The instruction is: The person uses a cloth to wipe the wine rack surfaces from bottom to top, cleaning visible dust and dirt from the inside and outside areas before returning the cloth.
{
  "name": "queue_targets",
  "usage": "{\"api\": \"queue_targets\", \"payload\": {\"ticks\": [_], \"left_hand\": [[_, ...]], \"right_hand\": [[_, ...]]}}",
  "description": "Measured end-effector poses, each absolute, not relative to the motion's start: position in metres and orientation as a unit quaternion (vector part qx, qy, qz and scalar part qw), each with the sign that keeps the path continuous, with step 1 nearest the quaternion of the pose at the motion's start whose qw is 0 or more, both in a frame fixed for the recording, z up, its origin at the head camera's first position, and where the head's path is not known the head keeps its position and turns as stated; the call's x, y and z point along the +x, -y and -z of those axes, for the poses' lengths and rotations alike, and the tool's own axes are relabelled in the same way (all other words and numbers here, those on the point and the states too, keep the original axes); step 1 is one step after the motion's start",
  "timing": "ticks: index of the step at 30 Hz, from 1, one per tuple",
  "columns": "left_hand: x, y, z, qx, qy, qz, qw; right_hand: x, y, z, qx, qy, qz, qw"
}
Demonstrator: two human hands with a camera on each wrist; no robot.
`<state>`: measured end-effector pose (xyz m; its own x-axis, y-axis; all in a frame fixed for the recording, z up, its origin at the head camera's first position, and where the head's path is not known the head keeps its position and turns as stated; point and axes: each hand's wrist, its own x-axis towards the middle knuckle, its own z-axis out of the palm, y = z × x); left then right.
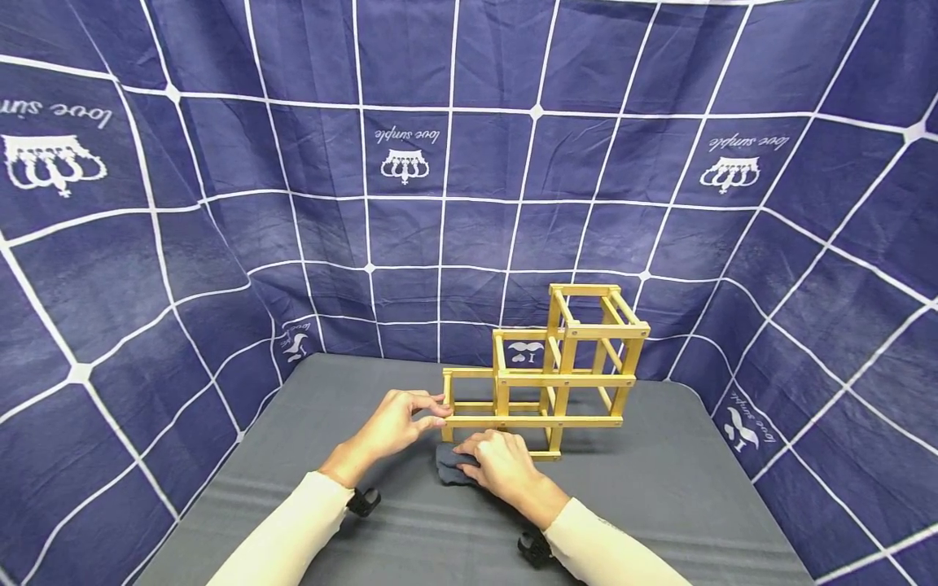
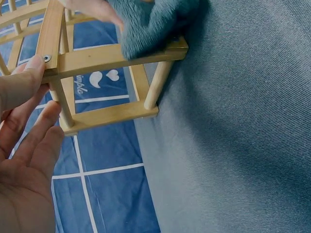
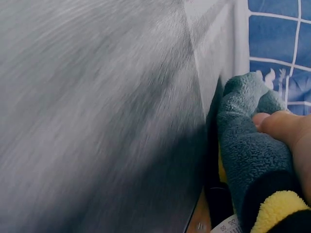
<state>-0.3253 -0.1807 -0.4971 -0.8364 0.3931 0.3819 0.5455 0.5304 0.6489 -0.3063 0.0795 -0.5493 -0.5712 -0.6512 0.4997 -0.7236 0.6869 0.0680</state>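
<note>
- Presently, the left hand [image 1: 392, 422] pinches the wooden frame [image 1: 564, 380] at its low left end.
- The right hand [image 1: 504, 465] grips a blue-grey cloth [image 1: 449, 470] against the wooden frame, which stands on the worktop [image 1: 659, 496].

Blue cloth [image 1: 484, 236] with a white grid walls in the far, left and right sides, hanging in soft folds. Crown prints [image 1: 405, 165] and upside-down "love simple" lettering [image 1: 406, 136] cross it; a moustache print [image 1: 742, 430] sits low on the right. Below spreads a grey, fabric-covered surface [image 1: 681, 488], faintly creased near left, with soft shadows.
</note>
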Motion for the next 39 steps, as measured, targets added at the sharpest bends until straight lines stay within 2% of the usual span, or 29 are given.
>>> {"api": "queue_targets", "payload": {"ticks": [13, 23, 31, 39], "left_hand": [[-0.326, 0.180, 0.500, -0.287, 0.854, 0.425, 0.090], [-0.327, 0.180, 0.503, -0.293, 0.842, 0.443, 0.097], [-0.327, 0.180, 0.501, -0.294, 0.844, 0.438, 0.096], [-0.327, 0.180, 0.501, -0.289, 0.853, 0.422, 0.098]], "right_hand": [[-0.300, -0.173, 0.550, 0.362, 0.889, -0.025, 0.279], [-0.299, -0.237, 0.554, 0.282, 0.914, -0.079, 0.281], [-0.300, -0.227, 0.557, 0.278, 0.917, -0.122, 0.258], [-0.303, -0.183, 0.558, 0.314, 0.906, -0.128, 0.253]]}}
